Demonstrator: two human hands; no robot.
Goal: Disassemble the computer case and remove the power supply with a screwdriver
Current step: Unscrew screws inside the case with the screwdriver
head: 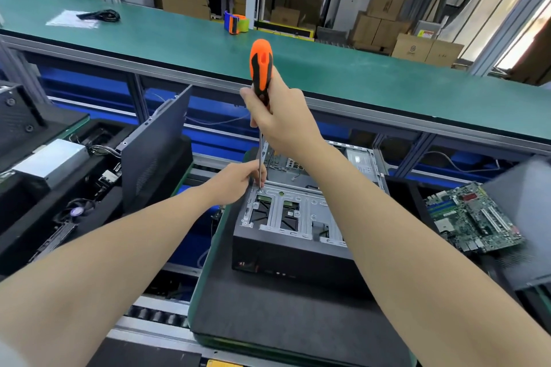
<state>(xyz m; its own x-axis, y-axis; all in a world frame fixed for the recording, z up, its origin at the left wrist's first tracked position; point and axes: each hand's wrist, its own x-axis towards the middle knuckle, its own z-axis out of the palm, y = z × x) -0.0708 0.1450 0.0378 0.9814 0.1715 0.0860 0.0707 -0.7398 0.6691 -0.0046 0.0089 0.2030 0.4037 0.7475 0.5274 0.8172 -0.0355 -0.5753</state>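
Note:
An open black computer case (286,250) lies on a dark padded tray (268,319), its silver drive cage (286,211) facing up. My right hand (283,119) grips the orange and black handle of a long screwdriver (261,68), held upright. Its tip stands on a screw at the cage's far left corner. My left hand (238,180) pinches the metal shaft just above the tip. The power supply inside the case is hidden from me.
A removed side panel (155,149) leans upright to the left. A silver power supply (50,159) and other cases lie at far left. A green motherboard (474,217) rests at right. Behind runs a green bench (357,74) with a tape dispenser (237,22).

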